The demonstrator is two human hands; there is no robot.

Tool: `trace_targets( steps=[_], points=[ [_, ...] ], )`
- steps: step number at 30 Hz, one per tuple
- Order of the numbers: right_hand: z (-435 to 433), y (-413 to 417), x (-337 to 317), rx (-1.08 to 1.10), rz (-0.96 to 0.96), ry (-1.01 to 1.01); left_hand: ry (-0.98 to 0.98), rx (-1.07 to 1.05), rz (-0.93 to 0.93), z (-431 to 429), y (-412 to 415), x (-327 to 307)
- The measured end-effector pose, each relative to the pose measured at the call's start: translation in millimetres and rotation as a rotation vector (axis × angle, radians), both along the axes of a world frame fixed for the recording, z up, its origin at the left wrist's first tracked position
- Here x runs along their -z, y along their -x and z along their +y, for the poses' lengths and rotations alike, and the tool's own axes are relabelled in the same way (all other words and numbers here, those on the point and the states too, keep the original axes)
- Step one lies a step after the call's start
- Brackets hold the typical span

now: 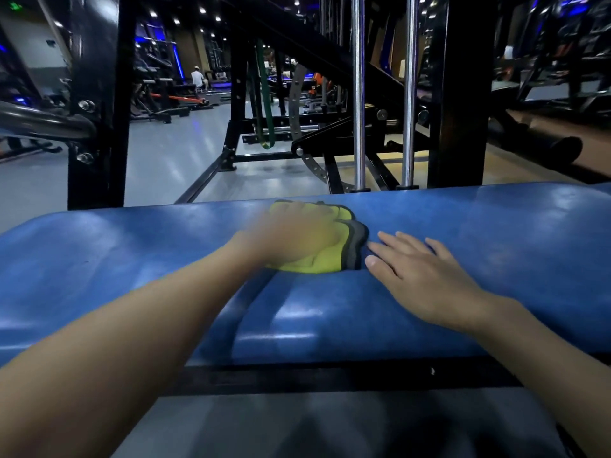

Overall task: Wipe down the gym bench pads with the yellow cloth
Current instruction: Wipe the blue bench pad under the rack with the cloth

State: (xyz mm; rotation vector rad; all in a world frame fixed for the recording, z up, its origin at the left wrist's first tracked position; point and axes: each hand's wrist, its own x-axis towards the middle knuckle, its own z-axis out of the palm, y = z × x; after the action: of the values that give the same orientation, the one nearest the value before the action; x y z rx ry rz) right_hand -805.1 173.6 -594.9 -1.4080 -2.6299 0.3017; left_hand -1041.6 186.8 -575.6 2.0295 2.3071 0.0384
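Note:
A blue padded gym bench point(496, 246) runs across the view from left to right, with a seam between two pads point(251, 302) near the middle. The yellow cloth point(317, 262), edged in grey, lies bunched on the pad just past that seam. My left hand point(291, 239) lies on top of the cloth and is blurred by motion; how its fingers sit on the cloth is unclear. My right hand point(420, 276) rests flat on the pad just right of the cloth, fingers straight and spread, fingertips close to the cloth's grey edge.
Behind the bench stand a black machine frame point(96, 104), two chrome guide rods point(358, 94) and an angled black support. A green resistance band point(266, 104) hangs further back. Grey floor stretches beyond on the left, with more machines and a seated person far off.

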Motion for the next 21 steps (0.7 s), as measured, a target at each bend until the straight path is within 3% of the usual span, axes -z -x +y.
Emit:
trace_targets(
  steps=[11,21],
  points=[
    [5,3,1,0.006,-0.051,-0.05,0.001,-0.117,-0.012,92,12,-4],
    [7,1,2,0.004,0.011,-0.038,-0.047,-0.074,-0.008,52,3,2]
  ],
)
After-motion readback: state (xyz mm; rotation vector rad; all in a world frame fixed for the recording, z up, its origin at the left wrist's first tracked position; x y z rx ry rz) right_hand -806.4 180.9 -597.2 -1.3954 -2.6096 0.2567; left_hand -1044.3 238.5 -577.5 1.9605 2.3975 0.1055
